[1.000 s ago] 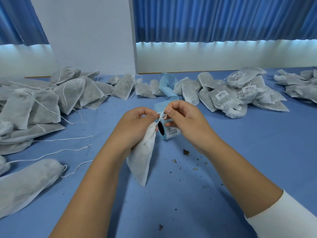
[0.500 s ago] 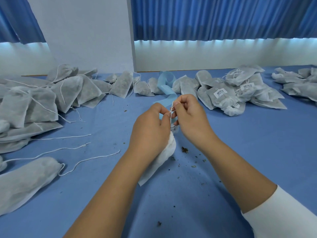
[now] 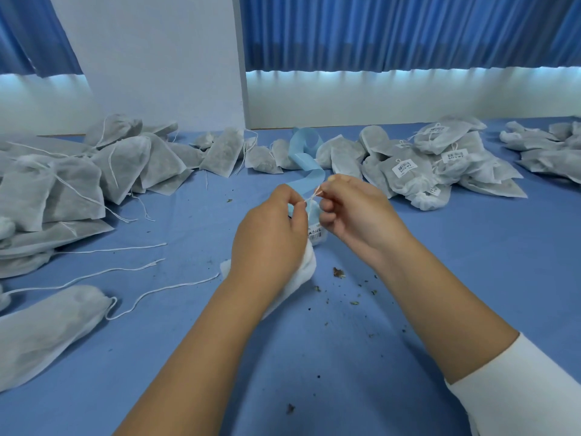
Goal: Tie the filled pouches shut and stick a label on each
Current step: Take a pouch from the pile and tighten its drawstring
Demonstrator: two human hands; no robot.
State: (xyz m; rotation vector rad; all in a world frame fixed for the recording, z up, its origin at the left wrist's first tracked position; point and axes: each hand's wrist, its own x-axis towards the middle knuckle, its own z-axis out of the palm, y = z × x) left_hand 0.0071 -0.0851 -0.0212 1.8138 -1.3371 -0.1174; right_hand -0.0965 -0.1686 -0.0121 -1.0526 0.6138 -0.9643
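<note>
Blue cloth covers the tabletop (image 3: 408,294), seen from above a person's two bare forearms. At the centre stands a roll of labels (image 3: 317,236), its pale blue backing strip (image 3: 306,165) curling away behind it. The one label showing on the roll bears a barcode and dark print too small to read.

Directly in front of the roll, the left hand (image 3: 270,243) grips the gathered neck of a white fabric pouch (image 3: 301,272), whose body hangs down to the cloth. The right hand (image 3: 358,215), fingers curled, pinches the pouch's thin white drawstring (image 3: 312,198), which runs taut between the two hands.

Left of the roll lies a heap of grey filled pouches (image 3: 119,165) with loose strings. One more pouch (image 3: 47,328) lies nearer, also to the left. Right of the roll is a pile of pouches (image 3: 440,171) carrying white stickers (image 3: 405,166) with barcodes; their text is illegible. Dark crumbs (image 3: 339,272) speckle the cloth just in front of the roll. A white sleeve (image 3: 515,388) covers the right arm.
</note>
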